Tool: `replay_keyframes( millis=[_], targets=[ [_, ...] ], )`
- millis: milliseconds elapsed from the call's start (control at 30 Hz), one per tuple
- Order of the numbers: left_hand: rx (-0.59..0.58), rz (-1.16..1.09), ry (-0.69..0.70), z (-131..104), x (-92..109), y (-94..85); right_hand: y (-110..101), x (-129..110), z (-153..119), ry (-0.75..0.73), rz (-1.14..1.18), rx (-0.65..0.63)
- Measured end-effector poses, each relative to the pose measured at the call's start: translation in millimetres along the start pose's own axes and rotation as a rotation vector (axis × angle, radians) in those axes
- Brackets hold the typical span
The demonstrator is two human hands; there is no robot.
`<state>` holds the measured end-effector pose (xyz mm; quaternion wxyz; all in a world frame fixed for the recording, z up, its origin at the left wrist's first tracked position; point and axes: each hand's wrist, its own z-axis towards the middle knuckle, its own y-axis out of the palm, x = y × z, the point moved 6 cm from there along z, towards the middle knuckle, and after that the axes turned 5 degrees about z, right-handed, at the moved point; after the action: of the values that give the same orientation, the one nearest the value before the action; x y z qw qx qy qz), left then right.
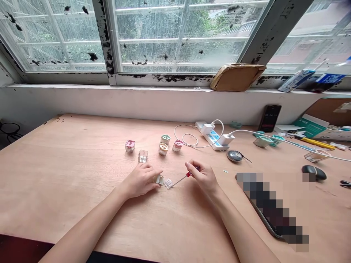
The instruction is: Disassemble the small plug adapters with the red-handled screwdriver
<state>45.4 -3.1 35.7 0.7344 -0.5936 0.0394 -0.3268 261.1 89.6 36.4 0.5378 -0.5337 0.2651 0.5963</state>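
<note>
My left hand [142, 179] is closed on a small pale plastic box [159, 179], held low at the tabletop. Beside that box lies a clear plastic piece [168, 183]. Pinched in my right hand [202, 176] is a screwdriver [188, 174] with a red and dark handle, its thin shaft slanting down to the left so the tip meets or nearly meets the clear piece. Just beyond my left hand stands a clear open box [143, 156]. Farther back are small boxes with coloured tops: pink [129, 146], green [165, 139], yellow [163, 149] and another pink [178, 145].
A power strip [216, 140] with white chargers and a looped cable lies at the back. To the right are a round silver object [235, 156], teal-topped boxes [262, 141], a black mouse [314, 173], a yellow-handled tool [315, 142] and a propped phone [270, 118]. A pixelated dark object lies front right.
</note>
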Motion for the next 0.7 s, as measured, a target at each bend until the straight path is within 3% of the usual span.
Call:
replay_keyframes(
  millis=[200,500,700],
  targets=[
    [-0.022,-0.044,0.096,0,12,2.4,0,2,0,-0.046,-0.082,0.078],
    [0.13,0.015,0.037,-5,-3,-11.5,-20,6,-1,-0.062,-0.074,0.324],
    [0.154,-0.006,0.029,-4,-5,-10.8,-17,7,2,-0.073,-0.168,0.279]
  ],
)
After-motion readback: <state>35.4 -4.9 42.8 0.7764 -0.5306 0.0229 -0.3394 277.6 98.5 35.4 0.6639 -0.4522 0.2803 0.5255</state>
